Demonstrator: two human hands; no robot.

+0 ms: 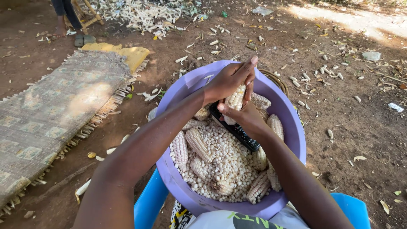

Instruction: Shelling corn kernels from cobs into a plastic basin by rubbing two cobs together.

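Note:
A lilac plastic basin point(292, 140) rests on my lap, filled with loose white maize kernels point(227, 159) and several whole cobs point(197, 142). Over its far side both hands hold one pale maize cob point(235, 98). My left hand point(231, 78) wraps it from above, fingers pointing right. My right hand point(246, 115) grips it from below, thumb pressed on the cob. A black flat bar-shaped object point(239, 131) lies slanted under my right hand on the kernels.
A woven mat point(51, 106) lies on the dirt at left, with a yellow cushion point(127, 53) beyond it. Stripped cobs point(140, 15) pile at the top. Another person's legs point(63, 15) stand by a wooden stool. A blue chair point(148, 203) is under me.

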